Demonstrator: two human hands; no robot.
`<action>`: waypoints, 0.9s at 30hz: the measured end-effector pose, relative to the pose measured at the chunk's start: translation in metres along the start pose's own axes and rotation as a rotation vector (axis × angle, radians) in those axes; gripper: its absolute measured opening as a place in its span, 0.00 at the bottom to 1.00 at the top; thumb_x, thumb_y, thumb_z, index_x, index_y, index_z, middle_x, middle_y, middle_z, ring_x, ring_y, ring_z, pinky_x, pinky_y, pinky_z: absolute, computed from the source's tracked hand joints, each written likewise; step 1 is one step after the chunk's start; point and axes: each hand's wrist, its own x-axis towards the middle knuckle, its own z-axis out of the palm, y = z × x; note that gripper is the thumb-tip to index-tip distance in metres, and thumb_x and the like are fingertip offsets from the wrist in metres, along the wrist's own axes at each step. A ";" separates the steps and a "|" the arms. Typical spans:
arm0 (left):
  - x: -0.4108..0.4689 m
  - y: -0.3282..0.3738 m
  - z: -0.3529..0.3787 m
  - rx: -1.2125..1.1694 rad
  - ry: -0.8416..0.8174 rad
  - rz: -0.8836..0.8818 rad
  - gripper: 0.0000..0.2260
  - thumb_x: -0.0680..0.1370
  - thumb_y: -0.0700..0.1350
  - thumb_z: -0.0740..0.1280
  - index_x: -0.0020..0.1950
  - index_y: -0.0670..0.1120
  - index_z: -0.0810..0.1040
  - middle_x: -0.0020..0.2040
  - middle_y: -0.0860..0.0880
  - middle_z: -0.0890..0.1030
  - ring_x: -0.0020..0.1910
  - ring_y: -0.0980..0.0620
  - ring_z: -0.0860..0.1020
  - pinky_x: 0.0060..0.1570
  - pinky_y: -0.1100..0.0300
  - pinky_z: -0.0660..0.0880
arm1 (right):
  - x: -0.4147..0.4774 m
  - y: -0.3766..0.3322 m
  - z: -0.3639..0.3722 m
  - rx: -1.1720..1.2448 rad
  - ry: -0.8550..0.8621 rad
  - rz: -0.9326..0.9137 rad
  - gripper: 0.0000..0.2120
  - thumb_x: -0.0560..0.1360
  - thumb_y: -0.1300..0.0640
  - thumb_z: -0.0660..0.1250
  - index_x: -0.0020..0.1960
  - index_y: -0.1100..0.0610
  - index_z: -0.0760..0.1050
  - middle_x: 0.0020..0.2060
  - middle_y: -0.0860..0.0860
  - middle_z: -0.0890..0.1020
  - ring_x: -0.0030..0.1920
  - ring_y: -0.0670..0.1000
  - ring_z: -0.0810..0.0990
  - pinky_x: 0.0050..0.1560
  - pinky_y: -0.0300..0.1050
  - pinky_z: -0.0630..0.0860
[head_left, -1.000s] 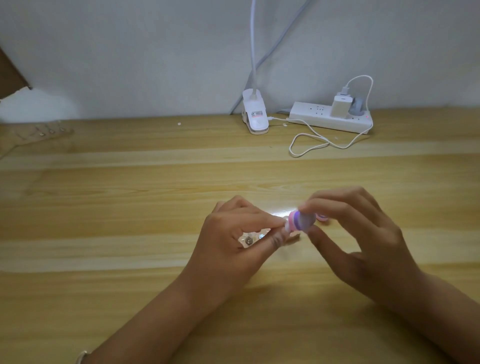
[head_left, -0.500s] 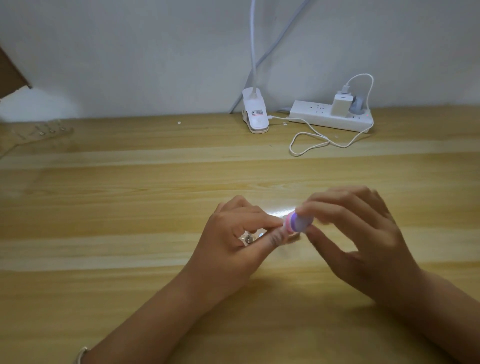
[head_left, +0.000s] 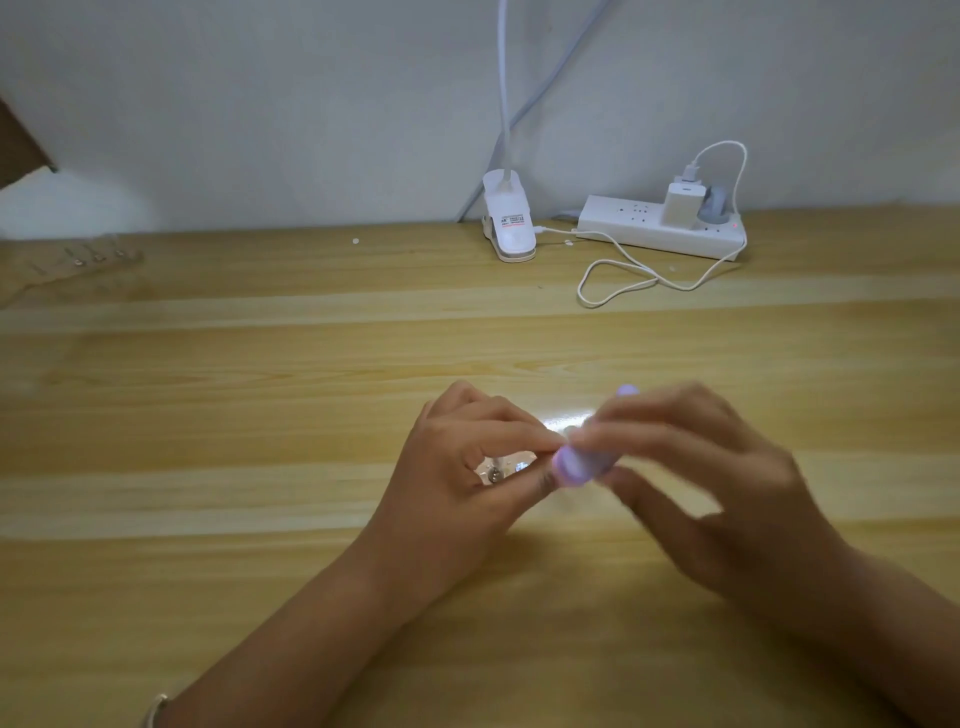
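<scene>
Left hand (head_left: 467, 483) and right hand (head_left: 722, 499) meet just above the tabletop (head_left: 260, 415), both pinching a small purple cylinder (head_left: 576, 465). Left also cradles a clear packet (head_left: 501, 470). Right is blurred. Thin fingertip grip: the cylinder may slip and roll off.

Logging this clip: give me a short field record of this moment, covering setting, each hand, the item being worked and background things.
Setting: wooden table against a pale wall
Left hand: thumb and forefinger pinch one end of the small purple piece; a clear packet of small metal discs shows under its fingers
Right hand: blurred, fingers curled round the other end
Second purple bit: just beyond the right fingers, blurred
Background: clip lamp base, power strip with charger, looped white cable
</scene>
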 end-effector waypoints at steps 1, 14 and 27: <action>0.000 0.001 0.000 0.005 -0.003 0.000 0.05 0.71 0.49 0.73 0.46 0.53 0.86 0.40 0.58 0.83 0.45 0.52 0.75 0.50 0.54 0.70 | -0.001 -0.001 0.002 -0.020 -0.033 -0.028 0.12 0.77 0.67 0.69 0.59 0.58 0.82 0.53 0.52 0.82 0.52 0.53 0.82 0.60 0.53 0.77; 0.000 0.000 0.001 0.017 -0.010 0.010 0.05 0.72 0.53 0.72 0.46 0.56 0.85 0.40 0.59 0.82 0.45 0.53 0.73 0.48 0.56 0.69 | 0.000 0.002 0.003 -0.019 0.001 0.026 0.12 0.76 0.69 0.69 0.58 0.62 0.82 0.53 0.54 0.82 0.54 0.49 0.81 0.58 0.52 0.78; -0.001 0.002 -0.002 -0.071 0.004 -0.010 0.05 0.71 0.52 0.74 0.45 0.55 0.86 0.38 0.59 0.84 0.41 0.54 0.80 0.47 0.53 0.72 | 0.000 -0.005 0.004 0.071 0.052 0.037 0.10 0.74 0.69 0.71 0.54 0.61 0.80 0.52 0.50 0.82 0.54 0.48 0.82 0.60 0.41 0.75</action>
